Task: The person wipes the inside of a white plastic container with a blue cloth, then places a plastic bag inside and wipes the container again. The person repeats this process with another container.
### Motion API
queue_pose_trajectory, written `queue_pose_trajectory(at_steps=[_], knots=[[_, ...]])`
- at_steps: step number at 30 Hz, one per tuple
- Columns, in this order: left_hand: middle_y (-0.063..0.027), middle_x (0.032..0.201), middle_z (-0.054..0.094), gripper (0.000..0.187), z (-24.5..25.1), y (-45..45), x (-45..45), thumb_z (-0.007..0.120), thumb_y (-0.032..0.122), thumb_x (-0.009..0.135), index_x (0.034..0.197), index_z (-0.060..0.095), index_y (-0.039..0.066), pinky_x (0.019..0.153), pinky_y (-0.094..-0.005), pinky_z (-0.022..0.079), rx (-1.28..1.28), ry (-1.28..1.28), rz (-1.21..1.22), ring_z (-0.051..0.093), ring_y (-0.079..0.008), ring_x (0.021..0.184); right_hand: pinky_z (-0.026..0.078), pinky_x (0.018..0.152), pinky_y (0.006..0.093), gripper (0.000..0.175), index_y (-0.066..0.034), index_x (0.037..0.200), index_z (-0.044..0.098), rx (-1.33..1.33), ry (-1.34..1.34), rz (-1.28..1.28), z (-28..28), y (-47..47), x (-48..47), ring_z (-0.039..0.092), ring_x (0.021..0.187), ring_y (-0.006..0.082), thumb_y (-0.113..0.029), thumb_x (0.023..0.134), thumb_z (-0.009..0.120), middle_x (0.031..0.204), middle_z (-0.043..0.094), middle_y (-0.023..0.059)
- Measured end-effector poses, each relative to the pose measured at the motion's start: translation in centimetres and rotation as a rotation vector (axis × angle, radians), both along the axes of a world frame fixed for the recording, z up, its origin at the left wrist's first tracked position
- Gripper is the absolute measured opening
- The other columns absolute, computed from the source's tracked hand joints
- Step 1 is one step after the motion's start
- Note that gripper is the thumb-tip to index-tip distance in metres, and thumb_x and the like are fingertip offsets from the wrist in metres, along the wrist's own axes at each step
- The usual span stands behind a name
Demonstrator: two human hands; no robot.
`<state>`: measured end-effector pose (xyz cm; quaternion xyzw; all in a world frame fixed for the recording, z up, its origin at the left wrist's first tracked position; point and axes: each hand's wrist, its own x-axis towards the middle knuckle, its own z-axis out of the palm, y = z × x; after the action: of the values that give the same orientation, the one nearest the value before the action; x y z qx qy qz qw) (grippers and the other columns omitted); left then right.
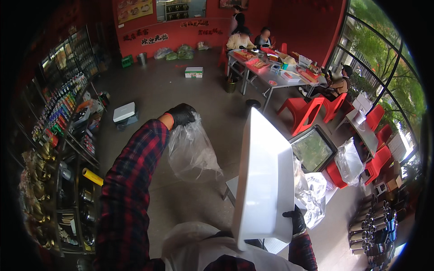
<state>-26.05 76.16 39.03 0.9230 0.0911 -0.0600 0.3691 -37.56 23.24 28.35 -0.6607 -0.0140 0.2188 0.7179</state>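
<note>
My left hand (182, 114), in a black glove, is stretched forward and grips the gathered top of a clear plastic bag (191, 150). The bag hangs above the floor with something pale and crumpled low inside it; what that is I cannot tell. At the right, my right hand (294, 220), also black-gloved, holds a deep white plastic tub (268, 176) by its near rim. The tub is tilted up on its side, and the part of its inside that faces me shows bare white plastic. Most of the fingers of that hand are hidden behind the tub.
Behind the tub lie white plastic bags (313, 193) on a low table. Red plastic chairs (301, 111) stand beyond, near a long table (281, 81) with red trays where several people sit. A drinks shelf (64, 105) lines the left; a white box (124, 111) lies on the floor.
</note>
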Motion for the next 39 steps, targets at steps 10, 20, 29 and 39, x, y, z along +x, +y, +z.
queue_pose_trajectory(at_steps=[10,20,29,39], knots=[[-0.0121,0.107,0.058,0.040,10.1,-6.3,-3.3,0.045,0.033,0.088,0.110,0.054,0.002,0.086,-0.0317,0.040,0.093,-0.189,-0.064,0.051,-0.0241,0.103,0.049,0.074,0.0282,0.048,0.0012,0.118,0.048,0.015,-0.088,0.312,0.5,4.1,1.8,0.058,0.086,0.0192,-0.006,0.071,0.055,0.103,0.057,0.0107],[-0.0080,0.101,0.059,0.036,16.7,-4.6,-8.9,0.047,0.030,0.088,0.110,0.054,0.002,0.082,-0.0291,0.042,0.003,-0.408,-0.119,0.055,-0.0176,0.092,0.051,0.073,0.0285,0.048,0.0015,0.121,0.045,0.130,-0.230,0.735,4.7,11.2,4.1,0.059,0.086,0.0193,-0.006,0.075,0.055,0.105,0.056,0.0116],[-0.0047,0.095,0.061,0.026,19.6,-5.1,-14.0,0.053,0.022,0.087,0.105,0.056,0.004,0.076,-0.0272,0.047,-0.554,-0.407,-0.003,0.058,-0.0136,0.084,0.051,0.074,0.0307,0.057,0.0033,0.122,0.045,0.262,-0.128,0.862,5.1,10.8,10.0,0.059,0.089,0.0186,-0.009,0.071,0.067,0.111,0.055,0.0128],[-0.0124,0.118,0.053,0.036,18.9,-1.9,-15.6,0.044,0.022,0.091,0.120,0.048,0.002,0.095,-0.0302,0.036,0.113,-0.479,-0.087,0.047,-0.0210,0.112,0.050,0.073,0.0257,0.045,-0.0010,0.114,0.053,0.169,-0.269,0.561,5.0,11.5,11.7,0.060,0.080,0.0148,0.000,0.070,0.061,0.092,0.061,0.0071]])
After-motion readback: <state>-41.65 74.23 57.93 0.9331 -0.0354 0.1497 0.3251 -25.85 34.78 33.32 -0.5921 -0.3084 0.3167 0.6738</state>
